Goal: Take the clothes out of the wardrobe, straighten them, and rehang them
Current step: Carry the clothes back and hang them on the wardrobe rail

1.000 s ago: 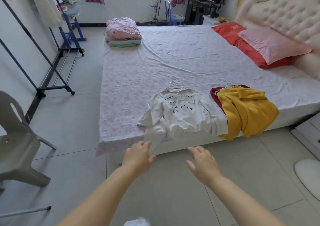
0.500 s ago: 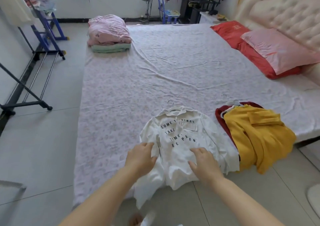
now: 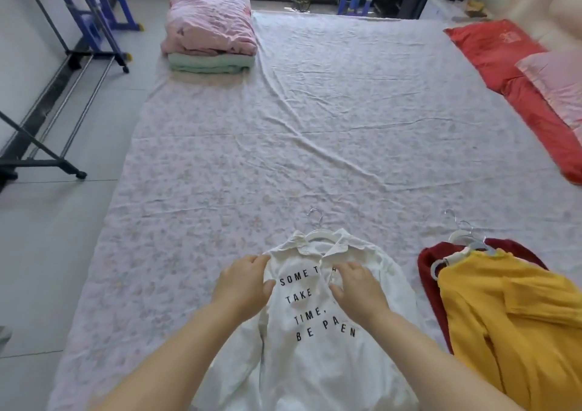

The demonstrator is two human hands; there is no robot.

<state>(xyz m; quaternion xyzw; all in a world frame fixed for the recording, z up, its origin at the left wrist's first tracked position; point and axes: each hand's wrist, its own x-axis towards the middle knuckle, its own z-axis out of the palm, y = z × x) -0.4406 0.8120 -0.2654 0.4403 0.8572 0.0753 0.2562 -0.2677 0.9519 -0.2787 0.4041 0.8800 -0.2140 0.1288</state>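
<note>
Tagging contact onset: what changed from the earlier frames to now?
Both hands went forward from mid-air short of the bed, over the white shirt, up to its chest. The left hand is now at the shoulder edge and the right hand at the placket, fingers curled, apparently pinching fabric. Unchanged: the shirt flat on its hanger, the yellow garment beside it, the folded bedding at the far corner.
</note>
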